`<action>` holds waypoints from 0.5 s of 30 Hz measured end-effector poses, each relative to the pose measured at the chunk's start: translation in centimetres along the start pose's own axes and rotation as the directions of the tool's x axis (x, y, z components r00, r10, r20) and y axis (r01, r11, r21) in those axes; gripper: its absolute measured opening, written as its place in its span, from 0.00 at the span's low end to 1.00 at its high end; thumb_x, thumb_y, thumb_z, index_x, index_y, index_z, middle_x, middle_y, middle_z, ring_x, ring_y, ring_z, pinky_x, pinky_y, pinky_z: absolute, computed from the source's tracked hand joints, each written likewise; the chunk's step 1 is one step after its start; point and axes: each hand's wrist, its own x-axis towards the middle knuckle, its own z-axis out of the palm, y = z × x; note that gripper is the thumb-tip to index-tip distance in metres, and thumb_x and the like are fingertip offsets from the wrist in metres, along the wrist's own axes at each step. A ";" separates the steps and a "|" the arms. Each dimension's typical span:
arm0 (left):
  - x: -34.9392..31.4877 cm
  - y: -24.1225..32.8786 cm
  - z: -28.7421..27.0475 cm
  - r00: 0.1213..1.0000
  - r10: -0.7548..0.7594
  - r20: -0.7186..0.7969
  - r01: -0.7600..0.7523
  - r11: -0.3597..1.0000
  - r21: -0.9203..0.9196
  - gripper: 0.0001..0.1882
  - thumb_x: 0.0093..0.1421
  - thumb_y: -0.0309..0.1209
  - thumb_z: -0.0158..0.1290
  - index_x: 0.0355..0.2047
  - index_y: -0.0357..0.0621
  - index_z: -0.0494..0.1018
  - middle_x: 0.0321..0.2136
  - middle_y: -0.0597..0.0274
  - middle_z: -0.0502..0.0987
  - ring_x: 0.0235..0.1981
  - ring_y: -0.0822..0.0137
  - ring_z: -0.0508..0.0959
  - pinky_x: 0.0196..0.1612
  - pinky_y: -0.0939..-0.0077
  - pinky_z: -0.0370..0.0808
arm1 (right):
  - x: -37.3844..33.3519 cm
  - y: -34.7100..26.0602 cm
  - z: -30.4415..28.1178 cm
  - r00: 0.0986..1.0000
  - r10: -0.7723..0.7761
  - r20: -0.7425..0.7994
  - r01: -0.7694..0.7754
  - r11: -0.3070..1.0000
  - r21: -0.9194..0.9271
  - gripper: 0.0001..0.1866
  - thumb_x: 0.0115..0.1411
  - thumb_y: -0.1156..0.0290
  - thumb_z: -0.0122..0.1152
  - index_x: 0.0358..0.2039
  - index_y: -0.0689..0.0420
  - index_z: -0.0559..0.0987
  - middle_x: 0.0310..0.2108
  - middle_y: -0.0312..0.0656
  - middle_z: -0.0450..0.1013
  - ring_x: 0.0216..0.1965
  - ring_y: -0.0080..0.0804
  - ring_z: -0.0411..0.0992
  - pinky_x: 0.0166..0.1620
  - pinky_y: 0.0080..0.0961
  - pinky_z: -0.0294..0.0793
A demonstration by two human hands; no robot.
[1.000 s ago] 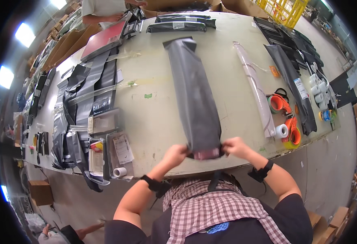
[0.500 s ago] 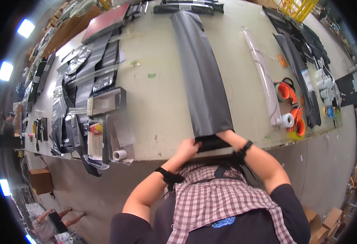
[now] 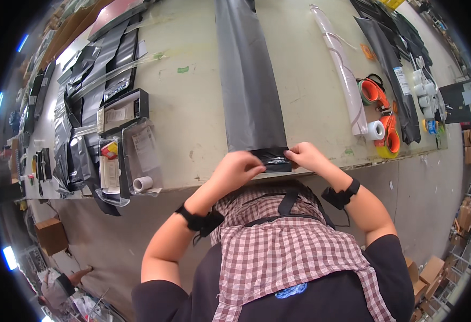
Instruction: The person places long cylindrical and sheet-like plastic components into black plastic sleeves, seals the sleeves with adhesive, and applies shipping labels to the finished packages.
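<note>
Lighting's pretty bright and even, coming from overhead; a few blue-white ceiling lights [image 3: 10, 256] flare along the left rim. The tabletop [image 3: 192, 107] looks evenly lit with only soft shadows. Heavy fisheye bend, so straight edges curve hard toward the dark circular border. Centre is sharp, while the outer rim smears a bit.

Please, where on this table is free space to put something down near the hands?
Bare tabletop lies between the long grey bag and the black box; another strip lies between that bag and the white roll. The left edge and right end are crowded.
</note>
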 end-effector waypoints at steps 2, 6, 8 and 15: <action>1.8 0.6 1.4 0.972 0.176 -0.156 -0.184 0.982 -0.041 0.08 0.49 0.33 0.57 0.27 0.43 0.78 0.23 0.56 0.76 0.24 0.58 0.75 0.30 0.68 0.72 | 0.3 1.1 0.7 0.996 0.035 0.080 -0.060 0.942 0.331 0.16 0.59 0.63 0.51 0.35 0.65 0.73 0.29 0.42 0.73 0.29 0.27 0.73 0.34 0.25 0.75; 4.1 0.4 4.8 0.891 0.303 -0.339 -0.296 0.952 0.074 0.10 0.45 0.31 0.58 0.30 0.45 0.78 0.24 0.56 0.76 0.27 0.59 0.75 0.32 0.68 0.72 | -0.1 1.4 1.1 0.976 0.064 0.209 -0.197 0.672 0.714 0.13 0.59 0.66 0.48 0.36 0.63 0.72 0.34 0.41 0.71 0.34 0.27 0.71 0.41 0.28 0.74; 4.1 0.7 5.7 0.904 0.253 -0.345 -0.214 0.966 0.147 0.09 0.46 0.31 0.58 0.29 0.45 0.78 0.23 0.57 0.76 0.27 0.58 0.75 0.32 0.68 0.72 | -0.5 1.4 1.2 0.979 0.052 0.196 -0.181 0.659 0.730 0.12 0.59 0.67 0.47 0.36 0.63 0.72 0.34 0.41 0.71 0.35 0.27 0.71 0.42 0.28 0.73; 3.4 0.0 6.2 0.892 0.258 -0.371 -0.205 0.963 0.176 0.05 0.47 0.29 0.56 0.23 0.42 0.74 0.20 0.57 0.74 0.25 0.56 0.73 0.29 0.66 0.70 | -0.4 0.4 2.2 0.989 0.022 0.149 -0.125 0.675 0.727 0.16 0.60 0.65 0.44 0.40 0.64 0.72 0.38 0.41 0.71 0.40 0.27 0.69 0.46 0.26 0.69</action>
